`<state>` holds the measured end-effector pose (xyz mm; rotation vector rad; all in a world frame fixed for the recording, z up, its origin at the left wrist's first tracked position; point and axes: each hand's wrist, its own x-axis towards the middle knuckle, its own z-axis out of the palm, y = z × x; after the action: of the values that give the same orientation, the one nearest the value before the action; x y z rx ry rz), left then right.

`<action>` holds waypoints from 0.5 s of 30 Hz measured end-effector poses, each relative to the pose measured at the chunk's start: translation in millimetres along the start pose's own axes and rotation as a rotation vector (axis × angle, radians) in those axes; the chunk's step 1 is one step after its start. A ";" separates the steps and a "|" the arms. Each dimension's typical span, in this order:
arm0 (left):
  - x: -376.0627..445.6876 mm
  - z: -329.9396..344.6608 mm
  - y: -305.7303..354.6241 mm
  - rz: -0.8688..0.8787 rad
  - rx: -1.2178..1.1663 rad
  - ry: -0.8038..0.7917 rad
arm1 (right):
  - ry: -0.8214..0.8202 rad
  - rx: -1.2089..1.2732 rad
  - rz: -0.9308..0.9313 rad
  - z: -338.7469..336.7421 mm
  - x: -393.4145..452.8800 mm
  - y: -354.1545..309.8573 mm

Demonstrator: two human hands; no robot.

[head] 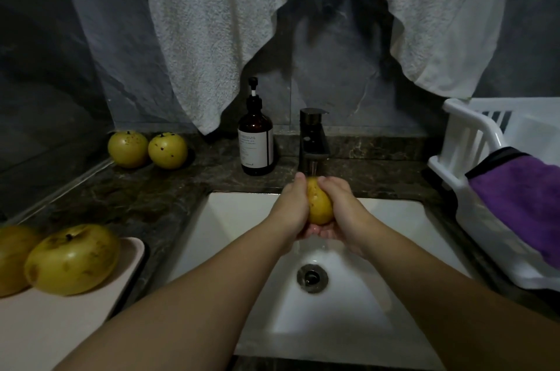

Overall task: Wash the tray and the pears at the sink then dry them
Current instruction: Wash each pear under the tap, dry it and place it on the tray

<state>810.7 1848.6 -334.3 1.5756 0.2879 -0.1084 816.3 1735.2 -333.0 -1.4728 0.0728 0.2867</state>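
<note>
Both hands are up under the tap (313,140) and the pear (318,202) is sandwiched right between them. The left hand (292,207) cups its left flank, the right hand (338,204) its right flank, fingers of both curled round the fruit and closing underneath it, so the pear sits in a cradle of fingertips with the palms pressing in from either side. Its long axis runs away from the person, far end up toward the spout, near end dropping toward the wrists. Water lands on that far end, just beyond the thumbs. Neither hand is nearer; they meet evenly over the sink (230,213). My read: the rub needs the pear rolled about that axis so the underside, hidden against the fingers, comes up into the stream. It looks wet, so a slip down toward the drain (312,276) is the risk.

Left of the left hand, well apart, two pears (148,148) wait on the counter, two more (57,260) on the tray (60,319).
</note>
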 end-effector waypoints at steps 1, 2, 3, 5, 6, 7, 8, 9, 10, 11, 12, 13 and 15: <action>0.5 -0.4 0.6 -0.006 -0.015 0.008 | 0.005 0.005 -0.007 0.6 0.0 -0.6; -0.4 -0.5 0.9 -0.014 -0.029 0.000 | 0.007 0.013 -0.015 0.4 -0.1 -1.2; -2.1 -0.3 0.7 -0.017 -0.040 -0.021 | 0.004 0.024 -0.022 -0.2 -0.1 -1.5; -4.6 -0.4 0.0 0.010 -0.022 -0.048 | -0.014 0.054 -0.031 -1.9 0.7 -0.6; -5.0 -0.3 0.5 0.028 0.002 -0.040 | -0.019 0.071 -0.028 -3.0 1.7 0.2; -5.0 0.2 1.3 0.039 0.015 -0.020 | -0.018 0.088 -0.020 -4.0 2.9 1.0; -4.8 0.5 2.2 0.040 0.015 0.002 | -0.010 0.102 -0.011 -4.5 3.9 1.4; -3.8 0.5 2.5 0.039 0.011 0.017 | 0.000 0.106 -0.003 -4.5 5.1 1.1; -3.2 0.4 2.0 0.036 0.008 0.020 | 0.013 0.098 0.001 -4.4 6.1 1.0; -3.8 0.7 2.0 0.035 0.008 0.010 | 0.024 0.085 0.004 -4.3 6.7 0.9; -4.7 1.0 1.9 0.038 0.012 -0.005 | 0.027 0.077 0.007 -4.2 6.6 1.0; -5.2 0.8 1.0 0.047 0.020 -0.013 | 0.021 0.075 0.013 -3.8 6.6 1.2; -4.5 0.5 -0.9 0.089 0.039 -0.008 | 0.012 0.048 0.037 -4.0 6.9 2.0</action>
<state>806.3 1847.6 -334.2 1.6243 0.2102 -0.0510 823.0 1732.4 -336.9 -1.4269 0.1155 0.3046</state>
